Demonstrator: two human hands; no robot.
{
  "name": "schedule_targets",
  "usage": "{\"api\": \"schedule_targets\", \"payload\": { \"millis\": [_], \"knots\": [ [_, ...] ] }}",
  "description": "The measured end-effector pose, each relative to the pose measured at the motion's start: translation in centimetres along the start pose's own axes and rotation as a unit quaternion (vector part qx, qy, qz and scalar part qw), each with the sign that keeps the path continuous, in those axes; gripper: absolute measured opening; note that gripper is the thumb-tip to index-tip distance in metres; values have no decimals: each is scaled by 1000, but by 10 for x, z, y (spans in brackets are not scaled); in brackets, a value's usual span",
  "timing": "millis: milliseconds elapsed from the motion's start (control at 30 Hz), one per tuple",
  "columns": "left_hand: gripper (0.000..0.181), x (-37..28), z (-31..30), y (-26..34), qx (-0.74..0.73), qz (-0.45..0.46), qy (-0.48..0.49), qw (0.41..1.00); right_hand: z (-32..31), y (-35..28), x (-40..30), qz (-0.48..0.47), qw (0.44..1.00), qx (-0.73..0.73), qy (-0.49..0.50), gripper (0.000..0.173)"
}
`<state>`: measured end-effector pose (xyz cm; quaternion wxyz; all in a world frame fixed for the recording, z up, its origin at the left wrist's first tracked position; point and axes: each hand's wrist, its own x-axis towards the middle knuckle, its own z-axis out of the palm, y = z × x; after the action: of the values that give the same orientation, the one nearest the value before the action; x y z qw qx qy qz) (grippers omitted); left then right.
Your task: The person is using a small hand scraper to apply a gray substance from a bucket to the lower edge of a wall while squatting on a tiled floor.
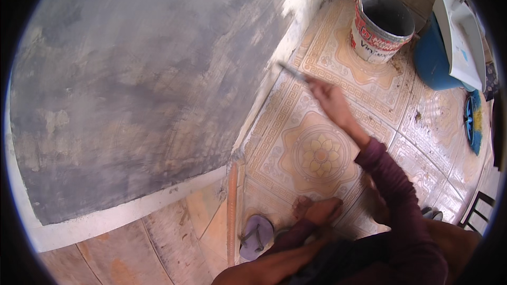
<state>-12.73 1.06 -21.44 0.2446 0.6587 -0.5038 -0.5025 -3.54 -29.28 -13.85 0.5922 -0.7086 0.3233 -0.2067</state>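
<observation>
My right hand point(326, 93) is closed around a thin-handled tool point(292, 72), blurred, perhaps a brush or scraper. Its tip is at the white strip point(259, 99) along the bottom of the grey-coated wall point(158, 87); whether it touches cannot be told. The wall's grey coat is patchy, with lighter smears and a rough white area near the far corner. My left hand point(324, 210) hangs low by my foot point(303, 205), above the patterned floor tiles point(321, 154). Its fingers are bunched, and I cannot tell if it holds anything.
A used paint bucket point(376, 49) with a stick in it stands at the far corner. Right of it are a blue tub point(429, 63) and a white dustpan point(461, 47). A blue-and-yellow brush head point(473, 122) lies at the right. A purple flip-flop point(257, 235) sits beside an orange pipe point(232, 213).
</observation>
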Motion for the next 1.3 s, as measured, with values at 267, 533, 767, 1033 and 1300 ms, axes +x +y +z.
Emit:
{"api": "schedule_targets", "payload": {
  "millis": [267,533,767,1033,1300],
  "knots": [
    [26,-2,-7,6,2,4,-2,1000,-198,-194,42,-200,929,-311,-11,34],
    [31,0,-3,-1,34,3,6,999,-291,-269,50,-98,940,-317,76,35],
    [35,-17,-10,8,39,-41,17,998,-301,-241,56,-87,973,-178,114,28],
    [38,-19,-2,-3,31,-78,10,996,-288,-123,124,-98,931,-324,135,24],
    [38,-11,-3,10,42,-82,33,995,-290,-80,150,-90,914,-385,92,22]
  ]
}}
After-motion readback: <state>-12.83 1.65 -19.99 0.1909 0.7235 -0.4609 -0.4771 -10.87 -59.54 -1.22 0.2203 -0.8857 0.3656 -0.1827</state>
